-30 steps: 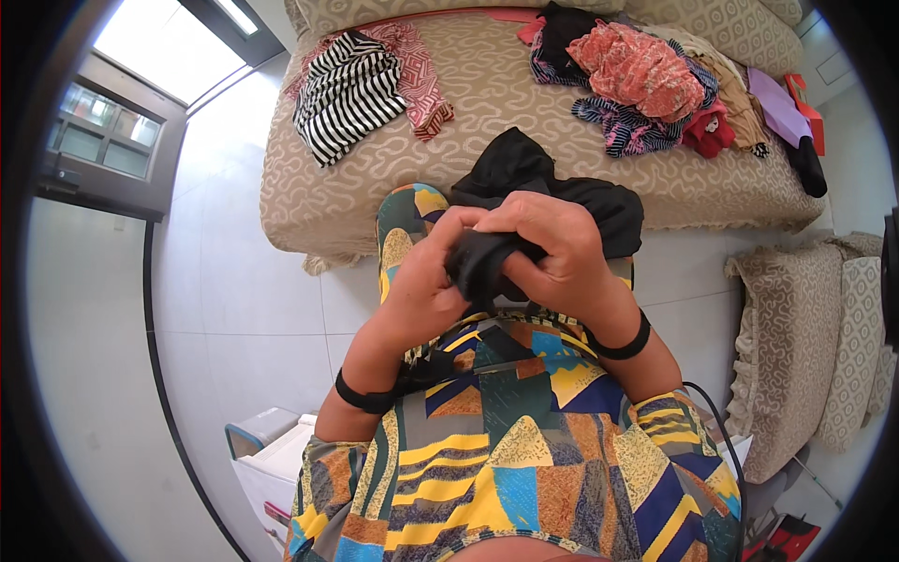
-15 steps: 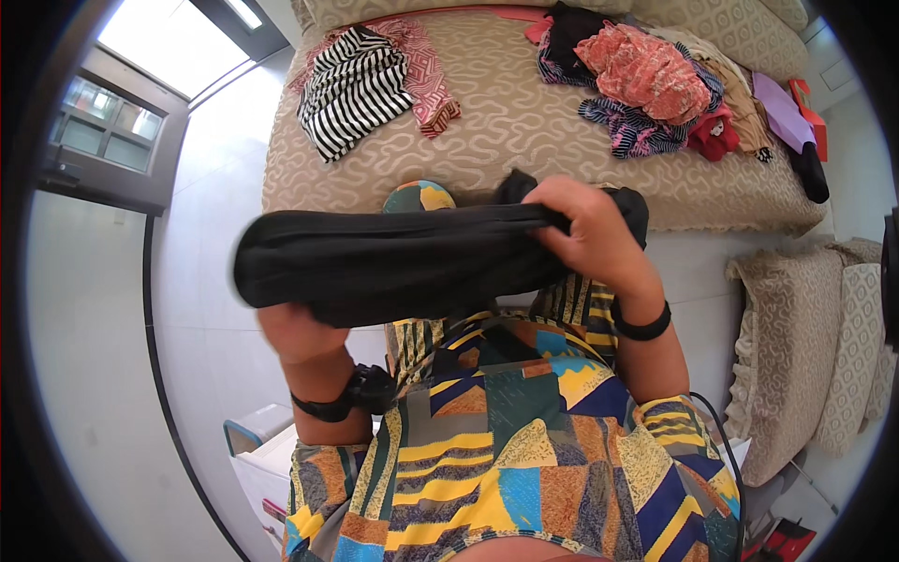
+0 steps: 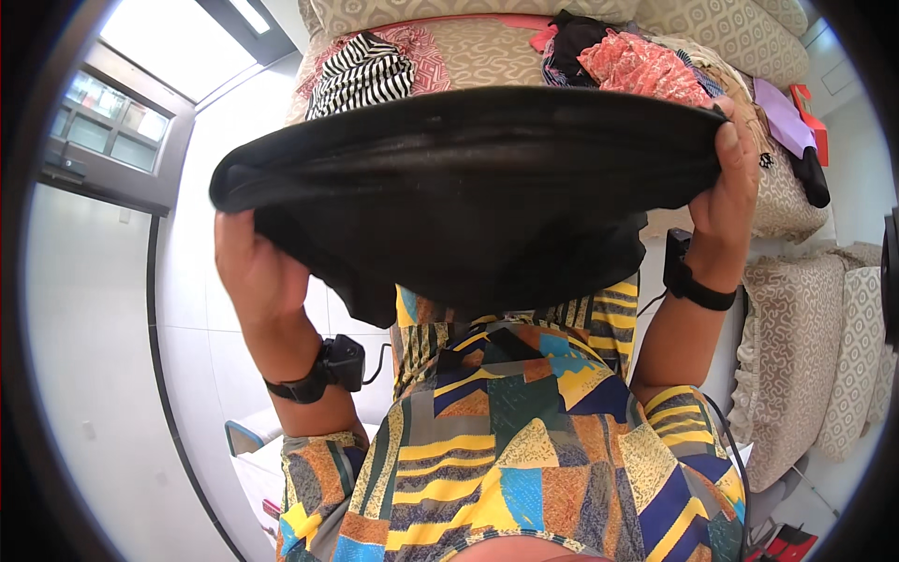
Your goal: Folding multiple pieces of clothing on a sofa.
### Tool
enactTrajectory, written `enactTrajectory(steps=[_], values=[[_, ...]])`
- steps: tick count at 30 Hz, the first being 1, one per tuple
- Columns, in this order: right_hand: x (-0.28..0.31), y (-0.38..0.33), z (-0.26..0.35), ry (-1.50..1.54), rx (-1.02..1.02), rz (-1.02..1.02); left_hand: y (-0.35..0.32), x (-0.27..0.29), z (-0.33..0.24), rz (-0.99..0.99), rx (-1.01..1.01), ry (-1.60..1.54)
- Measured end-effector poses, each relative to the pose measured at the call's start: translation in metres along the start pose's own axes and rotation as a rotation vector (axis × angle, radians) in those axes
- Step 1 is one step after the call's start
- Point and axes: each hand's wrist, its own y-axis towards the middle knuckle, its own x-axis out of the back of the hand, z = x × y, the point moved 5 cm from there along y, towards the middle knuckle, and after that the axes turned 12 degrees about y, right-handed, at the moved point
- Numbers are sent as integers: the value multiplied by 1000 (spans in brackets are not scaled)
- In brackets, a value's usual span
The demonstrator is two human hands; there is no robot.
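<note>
A black garment is stretched wide between my hands, in front of my body. Its upper edge bows upward, and its lower edge hangs uneven over my lap. What kind of garment it is, I cannot tell. My left hand holds the left end from below, its fingertips hidden by the fabric. At the right end, my right hand pinches the corner, thumb in front. Beyond the garment, a black-and-white striped garment lies over a red-and-white patterned cloth.
A beige patterned sofa spans the far side. On its right sit a pile of clothes with a coral piece and a purple cloth. A covered seat stands at right, and a door at left.
The black garment has gone from a narrow folded band to a broad spread sheet. My right hand has moved right and up to its end; my left hand has shifted slightly left and up.
</note>
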Motion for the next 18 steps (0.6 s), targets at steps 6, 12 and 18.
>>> enactTrajectory(steps=[6, 12, 18], values=[[-9, -14, -25, -483, -258, 444, 14, 0, -3, -111, 22, 53], [30, -5, -17, -902, -112, 322, 27, -6, 5, 186, 10, 311], [73, 5, 15, -1264, 60, -77, 36, -36, 10, 219, 16, 518]])
